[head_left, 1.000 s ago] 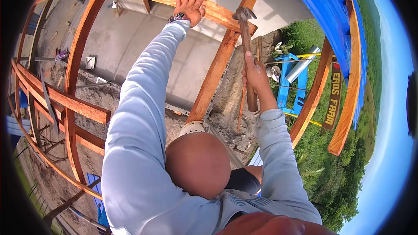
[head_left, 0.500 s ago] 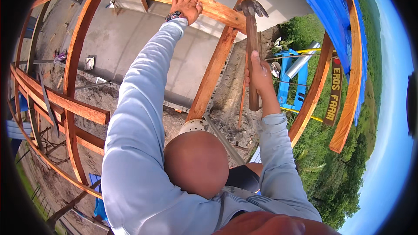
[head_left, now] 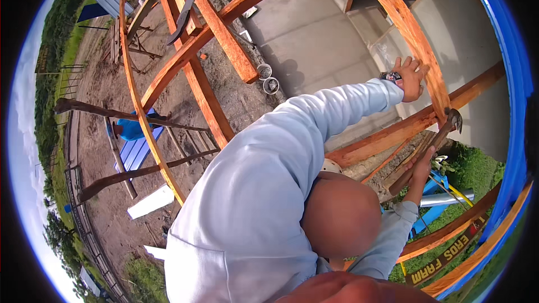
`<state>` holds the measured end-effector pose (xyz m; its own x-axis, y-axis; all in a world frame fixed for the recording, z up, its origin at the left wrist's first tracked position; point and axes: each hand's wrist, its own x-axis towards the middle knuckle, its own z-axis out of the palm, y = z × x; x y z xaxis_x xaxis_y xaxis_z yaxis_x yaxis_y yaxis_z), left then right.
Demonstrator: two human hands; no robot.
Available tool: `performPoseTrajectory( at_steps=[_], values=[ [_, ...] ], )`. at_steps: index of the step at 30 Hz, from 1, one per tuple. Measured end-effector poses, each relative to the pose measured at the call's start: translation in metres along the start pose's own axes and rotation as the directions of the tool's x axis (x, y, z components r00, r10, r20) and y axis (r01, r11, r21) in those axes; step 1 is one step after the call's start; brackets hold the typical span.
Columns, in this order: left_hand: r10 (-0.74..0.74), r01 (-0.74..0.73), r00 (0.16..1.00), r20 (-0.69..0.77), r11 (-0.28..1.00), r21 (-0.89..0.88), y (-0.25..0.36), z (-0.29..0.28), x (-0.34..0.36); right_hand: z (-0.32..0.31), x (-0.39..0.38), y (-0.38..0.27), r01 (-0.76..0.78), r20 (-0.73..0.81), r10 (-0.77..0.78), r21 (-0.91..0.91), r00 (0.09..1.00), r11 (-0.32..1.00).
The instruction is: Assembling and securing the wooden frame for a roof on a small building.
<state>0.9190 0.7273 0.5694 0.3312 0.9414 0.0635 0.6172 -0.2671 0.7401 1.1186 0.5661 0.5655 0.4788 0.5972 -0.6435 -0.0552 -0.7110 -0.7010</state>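
Observation:
My left hand (head_left: pixel 411 80), a wristband at its wrist, rests on the edge of a curved-looking wooden beam (head_left: pixel 412 28). Its fingers are spread and it holds nothing. Below it, my right hand (head_left: pixel 421 167) is closed round the wooden handle of a claw hammer (head_left: pixel 447 126). The hammer's metal head lies close to where the beam meets a crossing timber (head_left: pixel 382 139); whether it touches the wood I cannot tell.
A long flat blade, perhaps a handsaw (head_left: pixel 185 14), lies across timbers at the upper left. Two buckets (head_left: pixel 270 85) stand on the ground below. A wooden ladder (head_left: pixel 151 169) and a person in blue (head_left: pixel 130 129) are at left. Blue roofing (head_left: pixel 514 90) edges the right.
The view has turned, so both hands now appear farther right and lower. The hammer has tilted from upright to slanting, its head now near the timber joint. My left hand stays on the beam.

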Motion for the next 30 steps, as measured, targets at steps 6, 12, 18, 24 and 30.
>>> performPoseTrajectory(
  at_steps=[6, 12, 18, 24, 30],
  values=[
    [-0.190, 0.255, 0.914, -0.359, 0.956, 0.143, -0.120, -0.124, -0.142, 0.036, 0.000, -0.011, 0.016, 0.062, -0.018, 0.033, 0.998, 0.999],
    [-0.346, 0.385, 0.917, -0.200, 0.898, 0.212, -0.159, -0.126, -0.240, 0.020, 0.005, -0.008, 0.026, 0.004, -0.026, 0.031, 1.000, 0.999],
    [-0.181, 0.538, 0.747, 0.640, 0.730, -0.422, -0.082, -0.067, -0.250, 0.065, -0.069, -0.009, 0.310, 0.128, -0.293, -0.135, 0.947, 0.941],
    [0.052, 0.458, 0.638, 0.768, 0.776, -0.433, -0.049, -0.029, -0.223, 0.035, -0.153, -0.098, 0.592, -0.085, -0.586, 0.131, 0.806, 0.795],
    [-0.296, 0.507, 0.757, 0.583, 0.829, -0.237, -0.132, -0.021, -0.258, -0.049, -0.138, -0.217, 0.491, -0.223, -0.830, -0.717, 0.511, 0.495]
  ],
)
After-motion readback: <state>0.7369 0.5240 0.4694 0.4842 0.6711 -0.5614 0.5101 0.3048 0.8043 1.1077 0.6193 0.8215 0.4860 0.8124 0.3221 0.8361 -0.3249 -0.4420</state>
